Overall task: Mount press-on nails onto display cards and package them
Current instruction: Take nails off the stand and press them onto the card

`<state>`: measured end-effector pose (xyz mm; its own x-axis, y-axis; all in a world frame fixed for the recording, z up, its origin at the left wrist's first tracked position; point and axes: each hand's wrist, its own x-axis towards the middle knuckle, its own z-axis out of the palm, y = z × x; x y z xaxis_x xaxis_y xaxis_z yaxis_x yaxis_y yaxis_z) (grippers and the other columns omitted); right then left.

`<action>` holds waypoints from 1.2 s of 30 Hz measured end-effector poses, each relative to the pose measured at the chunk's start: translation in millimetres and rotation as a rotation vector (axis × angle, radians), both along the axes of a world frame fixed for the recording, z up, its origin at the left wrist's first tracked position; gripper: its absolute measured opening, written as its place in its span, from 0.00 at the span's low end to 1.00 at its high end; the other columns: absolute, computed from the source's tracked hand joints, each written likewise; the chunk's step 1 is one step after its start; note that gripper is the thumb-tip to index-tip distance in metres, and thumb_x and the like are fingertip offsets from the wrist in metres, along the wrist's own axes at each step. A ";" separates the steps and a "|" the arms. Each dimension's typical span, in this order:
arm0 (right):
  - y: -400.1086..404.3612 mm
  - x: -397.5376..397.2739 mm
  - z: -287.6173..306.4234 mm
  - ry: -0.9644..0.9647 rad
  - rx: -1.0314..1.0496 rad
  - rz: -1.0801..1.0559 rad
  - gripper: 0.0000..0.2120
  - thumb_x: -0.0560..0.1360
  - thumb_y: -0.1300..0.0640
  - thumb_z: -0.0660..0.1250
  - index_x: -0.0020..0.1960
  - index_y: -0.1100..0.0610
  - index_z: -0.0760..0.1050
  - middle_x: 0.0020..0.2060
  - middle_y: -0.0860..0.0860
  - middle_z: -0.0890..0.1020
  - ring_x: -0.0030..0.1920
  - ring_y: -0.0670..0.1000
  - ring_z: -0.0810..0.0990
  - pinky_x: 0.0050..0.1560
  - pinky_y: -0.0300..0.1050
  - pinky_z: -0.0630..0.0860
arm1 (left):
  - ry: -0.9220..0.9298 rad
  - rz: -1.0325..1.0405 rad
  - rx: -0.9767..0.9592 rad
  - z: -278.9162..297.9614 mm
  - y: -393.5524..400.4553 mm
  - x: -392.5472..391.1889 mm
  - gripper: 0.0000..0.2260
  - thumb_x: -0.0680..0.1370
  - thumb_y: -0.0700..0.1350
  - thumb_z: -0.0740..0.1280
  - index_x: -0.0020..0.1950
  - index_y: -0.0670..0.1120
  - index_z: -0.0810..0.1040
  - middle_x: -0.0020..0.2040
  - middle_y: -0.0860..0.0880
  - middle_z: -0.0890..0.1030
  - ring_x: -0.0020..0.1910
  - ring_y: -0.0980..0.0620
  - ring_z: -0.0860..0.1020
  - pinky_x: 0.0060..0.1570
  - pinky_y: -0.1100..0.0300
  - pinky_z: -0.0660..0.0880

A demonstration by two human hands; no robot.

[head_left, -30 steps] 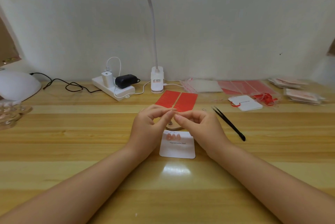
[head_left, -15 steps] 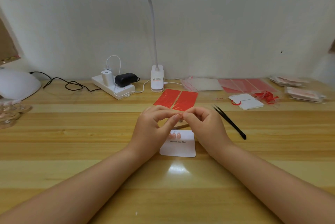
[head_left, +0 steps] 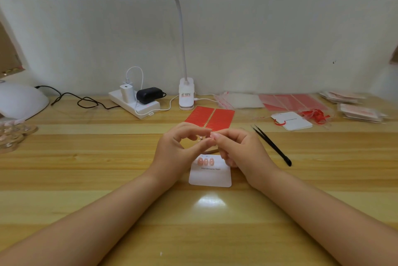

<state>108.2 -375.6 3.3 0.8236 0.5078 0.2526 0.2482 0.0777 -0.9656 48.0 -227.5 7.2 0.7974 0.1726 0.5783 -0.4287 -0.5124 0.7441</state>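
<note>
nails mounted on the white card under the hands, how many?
3, side by side along the display card top edge: left nail, middle nail, right nail. The right hand may hide more.

left hand [head_left: 178, 149]: fingers curled, thumb and forefinger tips pinched together, raised above display card [head_left: 210, 176] | right hand [head_left: 243, 150]: fingers curled, tips meeting the left's over the card's far edge | forearms: converge from near corners | pinched item: too small to tell
</note>
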 end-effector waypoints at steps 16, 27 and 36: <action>-2.6 -0.4 1.5 0.182 0.027 0.027 0.06 0.75 0.58 0.70 0.41 0.57 0.83 0.24 0.49 0.73 0.24 0.45 0.68 0.24 0.34 0.65 | -0.149 0.111 0.340 -2.8 6.6 2.9 0.16 0.70 0.55 0.72 0.49 0.44 0.82 0.44 0.51 0.81 0.41 0.52 0.77 0.43 0.43 0.75; -24.9 18.9 8.3 -0.412 -0.601 -0.053 0.23 0.60 0.30 0.69 0.41 0.48 0.79 0.35 0.43 0.78 0.33 0.40 0.72 0.36 0.37 0.70 | 0.059 0.118 0.328 -7.7 6.1 5.0 0.07 0.77 0.52 0.62 0.51 0.51 0.70 0.37 0.55 0.82 0.39 0.58 0.78 0.42 0.60 0.71; -24.9 20.6 17.4 -0.467 -1.149 0.156 0.46 0.55 0.26 0.71 0.69 0.40 0.66 0.53 0.41 0.65 0.60 0.46 0.64 0.65 0.50 0.67 | 0.206 0.241 0.445 -14.3 12.5 12.4 0.05 0.80 0.52 0.60 0.53 0.55 0.67 0.40 0.58 0.81 0.41 0.59 0.78 0.39 0.64 0.71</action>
<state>128.8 -400.5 20.7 0.6860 0.7119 -0.1501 0.6488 -0.6920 -0.3165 60.5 -215.0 -7.1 0.8701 0.1387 0.4729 -0.1287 -0.8624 0.4896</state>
